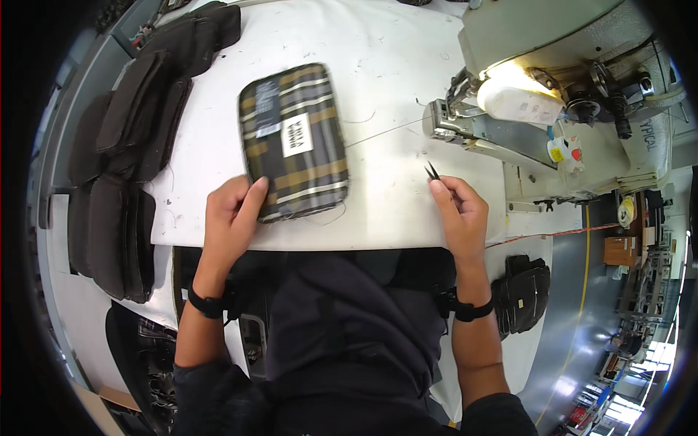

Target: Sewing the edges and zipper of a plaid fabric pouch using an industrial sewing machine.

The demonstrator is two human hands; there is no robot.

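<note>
Worktop (pixel 392 207): white on my feed.
Threads (pixel 361 120): loose, scattered across it.
Dark pouches (pixel 131 109): piled along its left side.
Machine (pixel 534 43): stands at its right.
Plaid pouch (pixel 298 173): over it, I can't tell whether touching.

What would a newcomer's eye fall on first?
Likely the plaid fabric piece over the white table, its lower left edge in the left hand. Next, the sewing machine at upper right, a thread stretching from it toward that piece, and black tweezers in the right hand below. Dark padded pieces lie stacked at far left.
</note>
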